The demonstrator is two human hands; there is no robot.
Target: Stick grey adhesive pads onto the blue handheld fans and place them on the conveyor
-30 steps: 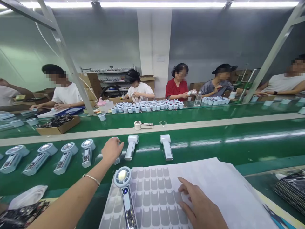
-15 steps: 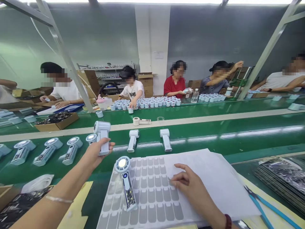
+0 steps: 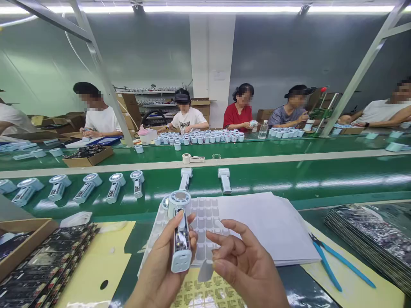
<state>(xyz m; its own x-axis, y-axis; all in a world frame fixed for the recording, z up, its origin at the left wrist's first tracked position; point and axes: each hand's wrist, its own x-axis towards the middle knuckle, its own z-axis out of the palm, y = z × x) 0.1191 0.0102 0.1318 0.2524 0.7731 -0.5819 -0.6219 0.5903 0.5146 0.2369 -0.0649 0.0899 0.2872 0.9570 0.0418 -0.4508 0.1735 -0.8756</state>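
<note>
My left hand [image 3: 163, 256] is wrapped round a light blue handheld fan [image 3: 181, 239], its round head away from me and its open circuit side up. The thumb presses near the top of the handle. To its right, my right hand [image 3: 248, 261] pinches a small grey film piece [image 3: 205, 271] between thumb and finger, index finger raised. Film and fan are apart. Beneath both lies a white sheet of grey film stickers [image 3: 201, 209]. A second fan [image 3: 165, 202] shows behind the held one, mostly hidden.
Two fans [image 3: 224, 179] lie face down on the green belt [image 3: 272, 175], with a row of face-up fans [image 3: 86, 188] at left. Blue-handled nippers [image 3: 334, 261] and stacked circuit boards [image 3: 369, 239] are at right. More boards [image 3: 64, 261] lie at left. Co-workers sit across.
My left hand has brought the fan from over the belt to in front of me, circuit side up. My right hand has moved nearer and now shows a grey film piece. The view has shifted.
</note>
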